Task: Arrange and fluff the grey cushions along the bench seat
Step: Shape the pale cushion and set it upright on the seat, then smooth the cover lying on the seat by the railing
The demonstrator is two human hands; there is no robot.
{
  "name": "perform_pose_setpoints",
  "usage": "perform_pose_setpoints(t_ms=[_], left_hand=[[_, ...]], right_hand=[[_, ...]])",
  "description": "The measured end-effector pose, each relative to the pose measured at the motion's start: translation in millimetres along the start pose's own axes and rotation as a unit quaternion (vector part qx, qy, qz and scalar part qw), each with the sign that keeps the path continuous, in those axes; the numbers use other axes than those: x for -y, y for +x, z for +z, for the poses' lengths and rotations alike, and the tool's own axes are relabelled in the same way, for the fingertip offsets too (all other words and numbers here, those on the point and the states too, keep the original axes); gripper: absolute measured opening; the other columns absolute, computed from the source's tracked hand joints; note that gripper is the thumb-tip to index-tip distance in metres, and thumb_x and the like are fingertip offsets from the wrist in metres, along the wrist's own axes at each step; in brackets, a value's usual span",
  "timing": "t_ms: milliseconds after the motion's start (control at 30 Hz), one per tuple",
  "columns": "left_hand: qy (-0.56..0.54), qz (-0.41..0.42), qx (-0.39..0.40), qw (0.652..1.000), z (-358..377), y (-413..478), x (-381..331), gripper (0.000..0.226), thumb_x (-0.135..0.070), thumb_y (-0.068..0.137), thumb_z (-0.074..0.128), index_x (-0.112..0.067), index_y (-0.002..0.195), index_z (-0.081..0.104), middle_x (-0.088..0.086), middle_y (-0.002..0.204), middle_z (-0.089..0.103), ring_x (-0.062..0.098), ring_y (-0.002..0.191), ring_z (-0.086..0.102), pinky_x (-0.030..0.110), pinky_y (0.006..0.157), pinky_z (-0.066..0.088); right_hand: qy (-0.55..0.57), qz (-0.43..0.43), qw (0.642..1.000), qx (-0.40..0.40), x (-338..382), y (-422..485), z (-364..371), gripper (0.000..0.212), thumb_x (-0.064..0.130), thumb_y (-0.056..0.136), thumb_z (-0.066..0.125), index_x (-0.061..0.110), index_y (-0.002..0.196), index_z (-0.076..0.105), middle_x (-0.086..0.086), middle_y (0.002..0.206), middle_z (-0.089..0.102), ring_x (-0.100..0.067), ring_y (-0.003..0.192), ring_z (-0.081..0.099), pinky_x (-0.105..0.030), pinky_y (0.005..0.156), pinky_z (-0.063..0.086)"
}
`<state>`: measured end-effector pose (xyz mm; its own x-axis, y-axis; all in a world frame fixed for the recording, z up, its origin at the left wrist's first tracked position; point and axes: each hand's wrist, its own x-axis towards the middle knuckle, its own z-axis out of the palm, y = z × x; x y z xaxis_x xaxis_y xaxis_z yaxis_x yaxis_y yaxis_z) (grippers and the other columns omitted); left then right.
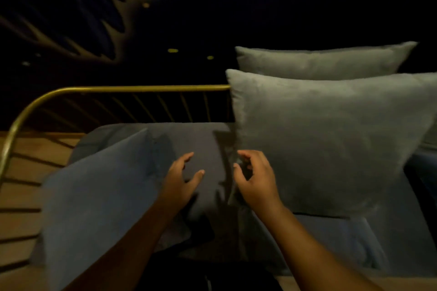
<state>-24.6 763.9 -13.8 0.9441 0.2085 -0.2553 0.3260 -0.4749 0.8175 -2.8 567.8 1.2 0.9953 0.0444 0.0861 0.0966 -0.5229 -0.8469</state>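
A large grey cushion (326, 139) stands upright on the dark bench seat (196, 144), with a second grey cushion (319, 61) upright behind it. A bluish-grey cushion (99, 196) leans at the left end of the seat. My left hand (181, 178) hovers with fingers spread just right of the left cushion, holding nothing. My right hand (255, 177) is curled at the lower left edge of the large cushion, fingertips at its side seam; no firm grip shows.
A curved brass rail (99, 89) with thin spindles runs behind and around the left end of the bench. Wooden slats (21, 196) lie to the left. The background is dark with small lights. Another cushion (343, 238) lies flat under the large one.
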Motion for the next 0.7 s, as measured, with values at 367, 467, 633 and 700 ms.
perform_pose_setpoints(t_ms=[367, 467, 633, 700], left_hand=[[-0.024, -0.177, -0.106, 0.978, -150, 4, 148, 0.081, -0.046, 0.072, 0.065, -0.008, 0.139, 0.039, 0.017, 0.145, 0.04, 0.032, 0.135, 0.038, 0.043, 0.112, 0.033], [-0.015, -0.253, -0.116, 0.96, -187, 16, 203, 0.072, -0.022, 0.08, 0.072, -0.005, 0.14, 0.037, 0.021, 0.146, 0.037, 0.034, 0.136, 0.035, 0.034, 0.11, 0.028], [-0.02, -0.375, -0.171, 0.911, -239, 18, 290, 0.084, -0.039, 0.078, 0.071, -0.012, 0.146, 0.028, 0.023, 0.147, 0.037, 0.038, 0.134, 0.038, 0.044, 0.109, 0.032], [0.004, -0.422, -0.176, 0.889, -252, 18, 320, 0.082, -0.043, 0.08, 0.068, -0.016, 0.147, 0.027, 0.021, 0.15, 0.033, 0.038, 0.136, 0.034, 0.044, 0.109, 0.031]], right_hand=[[-0.037, 0.074, 0.959, 0.272, 50, 27, 212, 0.037, 0.018, 0.084, 0.068, 0.008, 0.118, 0.059, -0.013, 0.116, 0.057, -0.023, 0.106, 0.057, -0.024, 0.09, 0.039], [-0.028, 0.122, 0.946, 0.3, 44, 27, 273, 0.032, 0.017, 0.082, 0.07, 0.009, 0.112, 0.06, -0.013, 0.114, 0.059, -0.024, 0.104, 0.058, -0.031, 0.094, 0.044], [-0.038, 0.196, 0.937, 0.287, 23, 30, 354, 0.028, 0.01, 0.081, 0.07, 0.014, 0.106, 0.059, -0.018, 0.109, 0.064, -0.028, 0.102, 0.061, -0.051, 0.096, 0.047], [-0.055, 0.225, 0.925, 0.301, 12, 36, 381, 0.046, 0.026, 0.076, 0.074, 0.015, 0.117, 0.056, -0.019, 0.121, 0.06, -0.032, 0.112, 0.059, -0.052, 0.101, 0.044]])
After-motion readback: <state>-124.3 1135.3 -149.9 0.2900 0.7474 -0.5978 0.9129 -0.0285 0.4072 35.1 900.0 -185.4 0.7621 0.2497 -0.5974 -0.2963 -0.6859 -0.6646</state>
